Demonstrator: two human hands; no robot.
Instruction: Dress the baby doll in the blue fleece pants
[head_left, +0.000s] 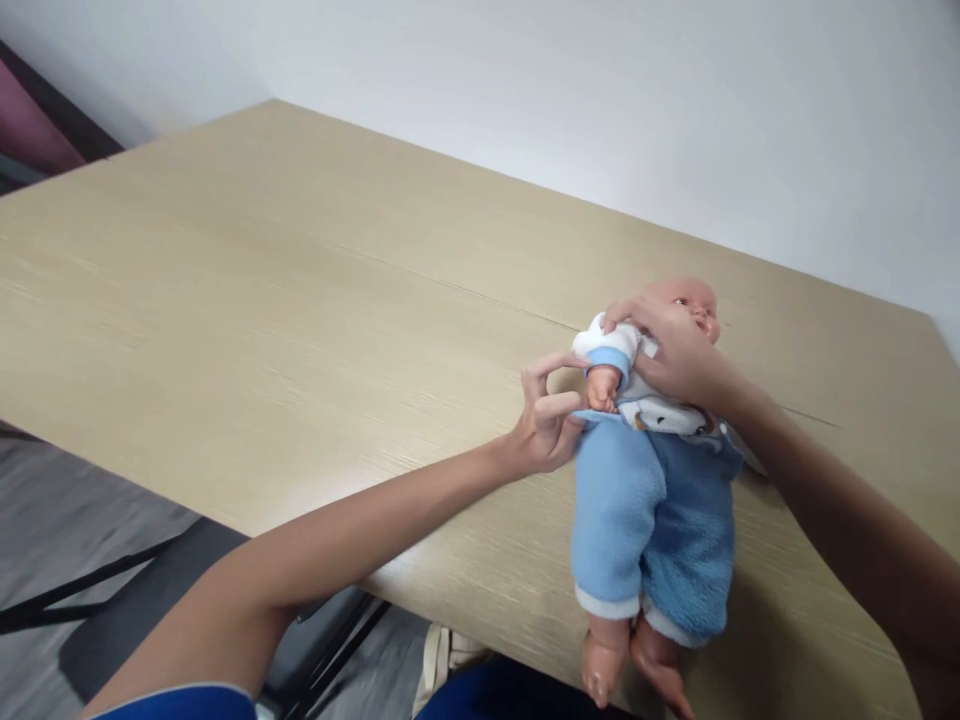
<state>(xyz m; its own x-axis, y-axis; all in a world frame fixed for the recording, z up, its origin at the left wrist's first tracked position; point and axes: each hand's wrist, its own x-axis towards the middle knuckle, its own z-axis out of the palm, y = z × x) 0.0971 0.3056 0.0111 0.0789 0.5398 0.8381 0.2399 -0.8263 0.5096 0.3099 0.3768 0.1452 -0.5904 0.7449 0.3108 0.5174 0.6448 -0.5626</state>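
Doll (652,500) lies face-up at the counter (300,300) edge, feet overhanging. Left hand (544,420) fingers pinch its blue hem; right hand (675,355) fingers clamp its chest. A hard tug could drag it off.

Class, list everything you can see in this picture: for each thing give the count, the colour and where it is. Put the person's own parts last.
Table: one, light wood, fills most of the view.
Doll: one, blue fleece suit with white top, lying on its back at the table's near right edge, feet over the edge.
Wall: one, white, behind the table.
Chair: one, dark, under the table at lower left.
Left hand: one, at the doll's side by its small arm.
Right hand: one, resting on the doll's chest and shoulder.
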